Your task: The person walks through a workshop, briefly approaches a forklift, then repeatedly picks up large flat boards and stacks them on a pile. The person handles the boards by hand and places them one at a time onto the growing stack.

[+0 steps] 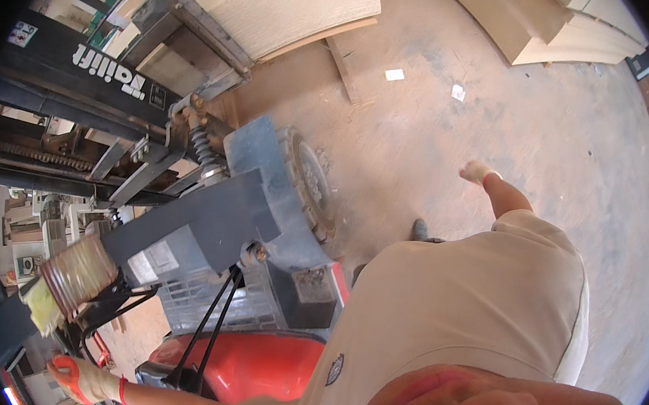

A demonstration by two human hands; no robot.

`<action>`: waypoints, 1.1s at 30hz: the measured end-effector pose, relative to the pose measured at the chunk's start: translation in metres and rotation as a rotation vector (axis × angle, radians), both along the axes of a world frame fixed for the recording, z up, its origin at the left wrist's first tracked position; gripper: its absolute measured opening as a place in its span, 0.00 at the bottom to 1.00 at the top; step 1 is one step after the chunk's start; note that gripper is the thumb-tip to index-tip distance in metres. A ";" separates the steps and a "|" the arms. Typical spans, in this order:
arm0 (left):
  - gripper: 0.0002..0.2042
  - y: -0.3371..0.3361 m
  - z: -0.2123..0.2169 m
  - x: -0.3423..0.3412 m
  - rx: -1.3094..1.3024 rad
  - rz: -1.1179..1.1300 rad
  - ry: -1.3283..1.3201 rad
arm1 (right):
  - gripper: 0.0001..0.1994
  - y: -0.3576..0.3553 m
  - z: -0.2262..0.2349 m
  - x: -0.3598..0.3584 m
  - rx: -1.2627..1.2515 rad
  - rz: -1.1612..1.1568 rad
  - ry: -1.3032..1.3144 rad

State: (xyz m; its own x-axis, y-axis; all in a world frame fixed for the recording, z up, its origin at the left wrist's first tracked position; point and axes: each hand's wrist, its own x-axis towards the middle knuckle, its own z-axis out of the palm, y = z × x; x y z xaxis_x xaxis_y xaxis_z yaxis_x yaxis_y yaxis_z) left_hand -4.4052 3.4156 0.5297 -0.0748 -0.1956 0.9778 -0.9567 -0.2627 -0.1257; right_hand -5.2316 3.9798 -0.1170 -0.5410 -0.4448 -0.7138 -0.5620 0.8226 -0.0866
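Beside me on the left stands a forklift with a grey body, a black mast and a red rear cover. My left hand, in a pale glove with an orange palm, reaches out at the lower left, close to a black bar of the forklift. Its fingers are curled; what they hold, if anything, is hidden. Away from the machine, my right hand hangs over the floor in a pale glove. Its fingers are loosely extended and nothing shows in them.
A treaded front wheel rests on the dusty floor. Pale boards stand ahead of the mast, and stacked panels lie at the far right. Clear plastic wrapping surrounds a dark beam. Two white paper scraps lie ahead.
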 end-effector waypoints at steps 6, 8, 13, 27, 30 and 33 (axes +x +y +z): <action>0.21 -0.002 0.003 0.009 -0.054 0.129 0.057 | 0.31 -0.211 0.095 -0.159 -0.574 -0.202 0.163; 0.20 0.006 0.004 0.000 -0.085 0.128 0.035 | 0.33 -0.278 0.154 -0.200 -0.750 -0.218 0.147; 0.19 0.020 -0.015 -0.054 0.112 0.647 0.271 | 0.26 -0.432 0.286 -0.294 -1.172 -0.048 0.461; 0.19 0.052 -0.241 -0.352 0.055 0.162 0.461 | 0.29 -0.635 0.319 -0.485 -0.807 0.194 0.806; 0.19 0.083 -0.309 -0.476 0.159 -0.064 0.836 | 0.31 -0.639 0.308 -0.508 -0.856 0.316 0.840; 0.19 0.095 -0.366 -0.637 0.375 -0.358 1.316 | 0.30 -0.647 0.310 -0.539 -0.879 0.405 0.755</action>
